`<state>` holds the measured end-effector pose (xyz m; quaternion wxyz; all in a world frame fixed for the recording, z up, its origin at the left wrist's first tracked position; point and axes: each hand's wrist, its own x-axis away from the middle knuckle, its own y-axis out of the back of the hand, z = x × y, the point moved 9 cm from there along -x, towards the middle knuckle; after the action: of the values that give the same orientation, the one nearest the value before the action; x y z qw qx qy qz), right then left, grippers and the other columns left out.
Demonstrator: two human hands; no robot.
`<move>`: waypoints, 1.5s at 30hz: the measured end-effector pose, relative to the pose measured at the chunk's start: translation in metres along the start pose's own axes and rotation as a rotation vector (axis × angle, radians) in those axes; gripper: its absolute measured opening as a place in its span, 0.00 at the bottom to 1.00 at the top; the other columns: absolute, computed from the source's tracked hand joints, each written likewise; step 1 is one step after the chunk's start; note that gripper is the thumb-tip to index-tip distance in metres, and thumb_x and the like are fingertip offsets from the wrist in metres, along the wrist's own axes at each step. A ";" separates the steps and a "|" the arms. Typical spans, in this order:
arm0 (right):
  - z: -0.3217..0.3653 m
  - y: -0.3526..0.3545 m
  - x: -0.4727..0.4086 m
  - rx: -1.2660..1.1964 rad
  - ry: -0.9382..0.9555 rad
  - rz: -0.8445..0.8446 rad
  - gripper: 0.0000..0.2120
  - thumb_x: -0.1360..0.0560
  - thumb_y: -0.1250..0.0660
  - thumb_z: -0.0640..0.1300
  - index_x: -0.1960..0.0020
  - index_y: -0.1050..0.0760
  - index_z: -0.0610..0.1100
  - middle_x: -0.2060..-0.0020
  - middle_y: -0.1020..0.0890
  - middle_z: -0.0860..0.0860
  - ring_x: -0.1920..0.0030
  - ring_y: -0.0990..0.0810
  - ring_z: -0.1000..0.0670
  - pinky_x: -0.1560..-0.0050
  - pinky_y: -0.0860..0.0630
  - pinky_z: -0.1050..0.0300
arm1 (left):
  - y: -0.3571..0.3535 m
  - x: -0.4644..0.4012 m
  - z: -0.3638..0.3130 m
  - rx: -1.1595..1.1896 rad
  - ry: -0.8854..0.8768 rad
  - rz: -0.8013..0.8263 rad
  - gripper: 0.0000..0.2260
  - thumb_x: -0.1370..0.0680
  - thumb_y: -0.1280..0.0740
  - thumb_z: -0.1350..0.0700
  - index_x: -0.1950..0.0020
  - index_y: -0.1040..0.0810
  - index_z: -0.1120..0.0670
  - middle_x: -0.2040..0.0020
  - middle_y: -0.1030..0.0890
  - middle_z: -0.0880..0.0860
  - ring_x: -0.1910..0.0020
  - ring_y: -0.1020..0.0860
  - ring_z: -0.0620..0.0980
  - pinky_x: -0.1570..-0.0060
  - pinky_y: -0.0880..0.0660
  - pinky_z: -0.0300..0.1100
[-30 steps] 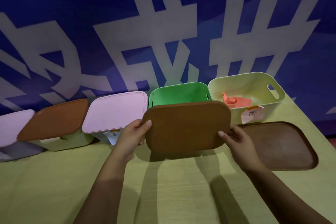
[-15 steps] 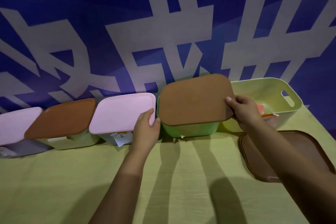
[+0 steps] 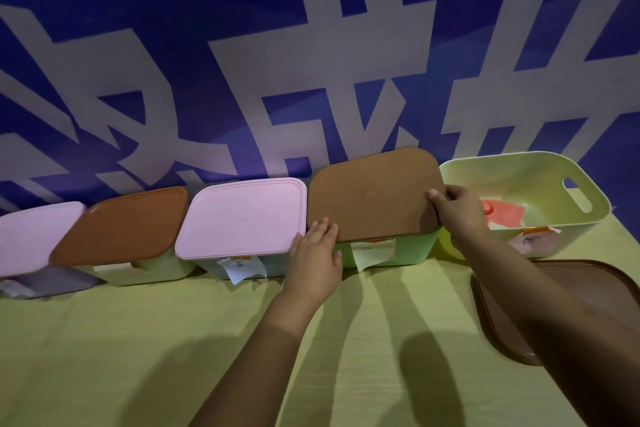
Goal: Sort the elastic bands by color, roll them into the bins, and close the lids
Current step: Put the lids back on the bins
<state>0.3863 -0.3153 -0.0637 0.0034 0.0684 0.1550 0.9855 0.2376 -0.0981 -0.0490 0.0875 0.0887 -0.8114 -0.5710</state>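
From the head view, you are in the lid-closing step: the flat brown rounded-rectangle lid [image 3: 375, 196] lies on top of the green plastic bin [image 3: 414, 251], fourth in the row against the blue banner [image 3: 138, 45]. Your right hand [image 3: 457, 215] pinches the lid's right edge, thumb on top. Your left hand [image 3: 317, 255] rests at its left edge with fingers fairly straight, touching the lid and just beside the pink lid [image 3: 242, 215] of the neighbouring bin. I judge the lid is laid on but perhaps not seated; whether the far edge is fully down cannot be told.

Next, press down along the edges until the lid sits level, then let go. After that, the pale yellow open bin [image 3: 585, 236] at the far right holds a rolled orange elastic band [image 3: 505, 215] and has no cover yet; the second brown lid [image 3: 491, 315] lies on the yellow-green desk [image 3: 104, 357] just in front of it.
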 end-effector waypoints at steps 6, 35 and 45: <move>0.005 0.002 0.001 0.169 0.044 0.023 0.14 0.22 0.37 0.44 0.42 0.23 0.35 0.49 0.18 0.40 0.51 0.21 0.41 0.53 0.27 0.52 | -0.009 0.004 -0.001 -0.008 -0.025 -0.014 0.25 0.19 0.42 0.55 0.23 0.45 0.51 0.21 0.49 0.50 0.23 0.51 0.47 0.27 0.59 0.44; 0.043 0.012 0.011 0.767 0.465 0.029 0.17 0.22 0.40 0.47 0.37 0.26 0.42 0.39 0.25 0.45 0.39 0.28 0.43 0.36 0.35 0.46 | 0.006 -0.049 -0.013 -0.160 -0.031 0.364 0.15 0.24 0.35 0.59 0.37 0.25 0.54 0.38 0.30 0.55 0.44 0.27 0.53 0.43 0.27 0.44; -0.085 0.204 0.068 0.513 0.005 -0.320 0.21 0.25 0.37 0.42 0.33 0.31 0.40 0.31 0.35 0.38 0.31 0.36 0.39 0.33 0.36 0.46 | -0.068 0.019 -0.169 0.719 -0.051 0.469 0.08 0.21 0.40 0.62 0.48 0.22 0.54 0.58 0.19 0.50 0.63 0.23 0.44 0.64 0.28 0.35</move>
<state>0.3100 -0.5337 -0.0717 0.1411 0.0391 0.4079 0.9012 0.2633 -0.2788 -0.0558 0.1587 -0.0875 -0.9589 -0.2185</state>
